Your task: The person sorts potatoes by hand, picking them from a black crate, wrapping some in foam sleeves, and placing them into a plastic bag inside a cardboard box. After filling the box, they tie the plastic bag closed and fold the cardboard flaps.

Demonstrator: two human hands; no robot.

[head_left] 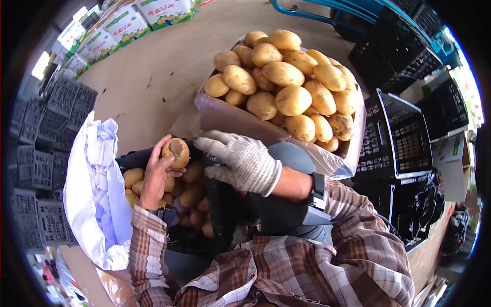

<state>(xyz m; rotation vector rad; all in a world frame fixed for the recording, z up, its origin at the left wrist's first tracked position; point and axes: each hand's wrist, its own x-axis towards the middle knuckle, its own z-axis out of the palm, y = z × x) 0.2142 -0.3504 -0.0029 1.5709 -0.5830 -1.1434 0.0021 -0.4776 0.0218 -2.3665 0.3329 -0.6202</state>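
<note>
My left hand (156, 171) is bare and closed on a potato (175, 153), whose upper face has a rough brown patch. Just right of that potato, my right hand (240, 159) wears a grey-white knitted glove. Its fingers are stretched out and apart, with nothing seen in them. Beneath both hands stands a black crate (221, 220) with several potatoes (192, 195) inside, partly in shadow. Beyond my right hand, a carton lined with clear plastic (230, 113) is heaped with large yellow potatoes (293, 100).
A white paper-filled bag (94, 204) stands left of the black crate. Stacked dark crates (43, 163) line the left side, and more black crates (396, 135) stand at right. Printed cartons (125, 25) sit at the back left. A blue metal frame (307, 14) is at the top.
</note>
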